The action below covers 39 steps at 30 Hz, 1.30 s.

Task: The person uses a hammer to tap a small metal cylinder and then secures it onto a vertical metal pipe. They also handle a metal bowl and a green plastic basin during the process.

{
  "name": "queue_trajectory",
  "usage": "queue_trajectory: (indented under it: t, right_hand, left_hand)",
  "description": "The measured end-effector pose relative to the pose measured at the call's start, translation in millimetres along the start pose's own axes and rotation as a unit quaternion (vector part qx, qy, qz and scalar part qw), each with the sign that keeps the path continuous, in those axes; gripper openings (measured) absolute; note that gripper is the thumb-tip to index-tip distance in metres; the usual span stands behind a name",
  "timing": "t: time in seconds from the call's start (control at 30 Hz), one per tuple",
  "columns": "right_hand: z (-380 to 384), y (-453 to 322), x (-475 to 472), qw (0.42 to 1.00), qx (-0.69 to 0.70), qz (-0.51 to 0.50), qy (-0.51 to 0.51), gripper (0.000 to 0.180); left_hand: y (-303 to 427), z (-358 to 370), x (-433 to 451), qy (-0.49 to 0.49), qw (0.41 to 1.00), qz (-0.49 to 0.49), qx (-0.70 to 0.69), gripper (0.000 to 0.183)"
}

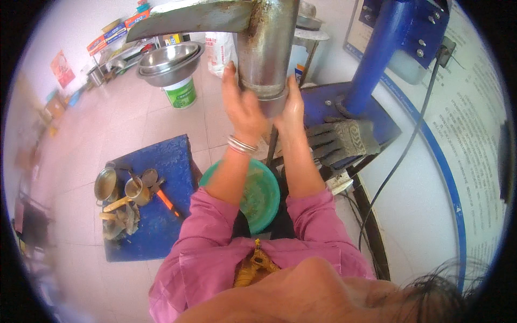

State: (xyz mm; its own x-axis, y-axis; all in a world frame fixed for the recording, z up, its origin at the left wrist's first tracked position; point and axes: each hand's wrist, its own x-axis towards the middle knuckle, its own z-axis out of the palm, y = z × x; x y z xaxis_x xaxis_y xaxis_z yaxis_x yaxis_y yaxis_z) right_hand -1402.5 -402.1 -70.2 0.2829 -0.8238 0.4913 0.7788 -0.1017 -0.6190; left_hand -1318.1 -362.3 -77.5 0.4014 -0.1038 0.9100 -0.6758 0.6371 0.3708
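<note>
An upright metal cylinder [264, 60] with brownish stains stands in front of me, with a curved metal chute [198, 18] reaching left from its upper part. Around its lower end sits a metal collar [271, 105]. My left hand [244, 107], with bangles at the wrist, grips the collar from the left and is slightly blurred. From the right, my right hand [293, 107] holds the same collar, thumb side upward. Below my forearms is a green plastic basin [274, 189] with wet-looking residue inside; my arms hide part of it.
Grey knitted gloves [343, 139] lie on the blue machine base [379, 117], beside a blue post [377, 60]. A power cable [398, 157] hangs at right. A blue board [161, 238] bears metal cups [137, 191] and an orange-handled tool [166, 202]. Steel bowls [171, 60] rest on a bucket [181, 95].
</note>
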Motion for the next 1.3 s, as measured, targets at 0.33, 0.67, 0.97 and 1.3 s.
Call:
queue_trajectory:
  t: [0.33, 0.67, 0.97, 1.3]
  right_hand:
    - [-10, 2, 7, 0.998, 0.041, 0.039, 0.031, 0.063]
    - [-21, 16, -56, 0.895, -0.274, -0.350, -0.039, 0.070]
    - [-1, -2, 12, 0.996, 0.061, 0.060, 0.002, 0.058]
    - [-12, 0, 10, 0.995, -0.055, -0.004, 0.081, 0.065]
  left_hand:
    - [7, -5, 4, 0.028, 0.861, -0.323, -0.391, 0.063]
    - [-68, -16, 23, 0.027, 0.718, -0.523, -0.460, 0.074]
    - [17, 1, 10, 0.002, 0.998, 0.027, 0.052, 0.053]
    - [8, -14, 11, 0.032, 0.923, -0.295, -0.244, 0.060]
